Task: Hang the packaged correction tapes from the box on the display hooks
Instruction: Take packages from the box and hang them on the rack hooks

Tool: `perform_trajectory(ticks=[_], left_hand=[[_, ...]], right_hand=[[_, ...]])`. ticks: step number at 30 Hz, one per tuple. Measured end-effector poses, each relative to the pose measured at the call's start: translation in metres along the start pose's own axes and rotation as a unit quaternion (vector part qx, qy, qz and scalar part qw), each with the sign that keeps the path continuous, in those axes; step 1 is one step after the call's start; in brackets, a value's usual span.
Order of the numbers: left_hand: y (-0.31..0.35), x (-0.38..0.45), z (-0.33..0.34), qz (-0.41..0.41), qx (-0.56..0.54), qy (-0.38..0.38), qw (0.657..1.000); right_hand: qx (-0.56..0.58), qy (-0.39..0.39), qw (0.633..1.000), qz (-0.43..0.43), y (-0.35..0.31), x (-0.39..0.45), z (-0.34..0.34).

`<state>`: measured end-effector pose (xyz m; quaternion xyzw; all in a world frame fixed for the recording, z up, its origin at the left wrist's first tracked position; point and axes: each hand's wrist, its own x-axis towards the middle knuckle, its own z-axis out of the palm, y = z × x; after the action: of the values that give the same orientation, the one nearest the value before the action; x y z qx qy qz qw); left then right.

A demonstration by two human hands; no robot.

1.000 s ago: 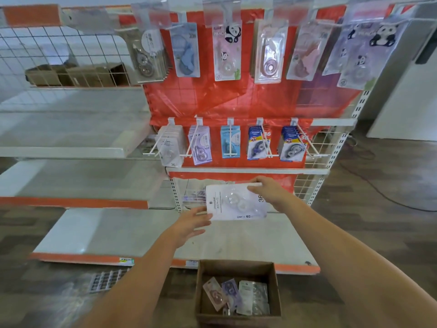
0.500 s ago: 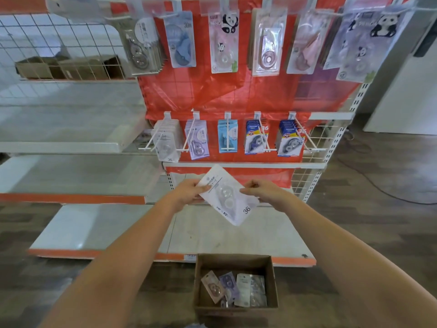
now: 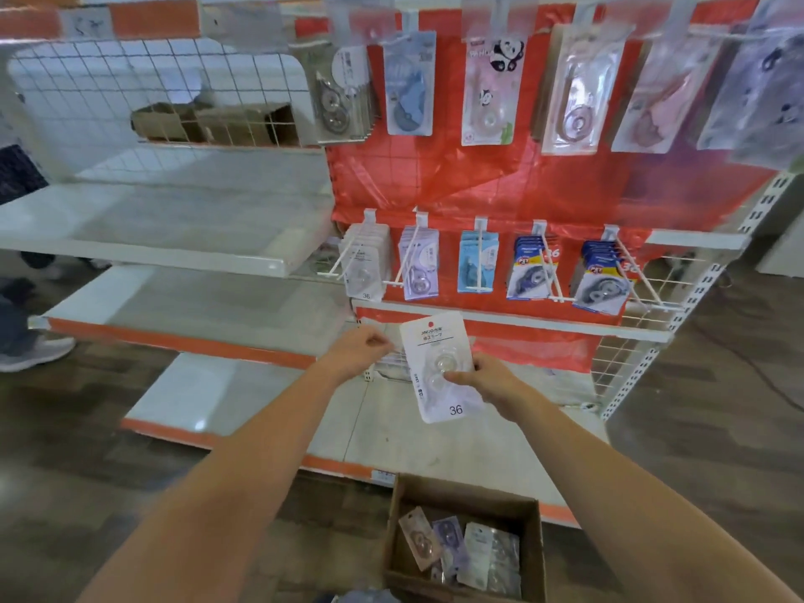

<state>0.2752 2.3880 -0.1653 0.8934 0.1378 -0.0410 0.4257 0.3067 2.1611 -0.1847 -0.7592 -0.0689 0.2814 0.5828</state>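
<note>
right hand (image 3: 487,376): pinching white correction tape pack (image 3: 439,363), upright | left hand (image 3: 361,348): curled beside, grasping nothing | cardboard box (image 3: 537,554): below

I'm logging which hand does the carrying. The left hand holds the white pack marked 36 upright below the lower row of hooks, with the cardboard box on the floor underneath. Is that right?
Not quite: the right hand grips the white pack marked 36, not the left. The head view shows the left hand beside the pack's upper left edge, fingers curled; whether it touches the pack is unclear. The pack is upright below the lower hooks, with the cardboard box underneath.
</note>
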Motion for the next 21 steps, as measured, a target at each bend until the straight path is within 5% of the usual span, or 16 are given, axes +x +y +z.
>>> perform_trajectory(ticks=[6, 21], left_hand=[[-0.064, -0.005, -0.038, -0.043, 0.183, 0.064, 0.980], [-0.172, 0.061, -0.130, 0.010, 0.283, 0.001, 0.959]], right_hand=[[0.033, -0.027, 0.999, 0.019, 0.001, 0.041, 0.061], [0.096, 0.075, 0.993, -0.003, -0.047, 0.163, 0.172]])
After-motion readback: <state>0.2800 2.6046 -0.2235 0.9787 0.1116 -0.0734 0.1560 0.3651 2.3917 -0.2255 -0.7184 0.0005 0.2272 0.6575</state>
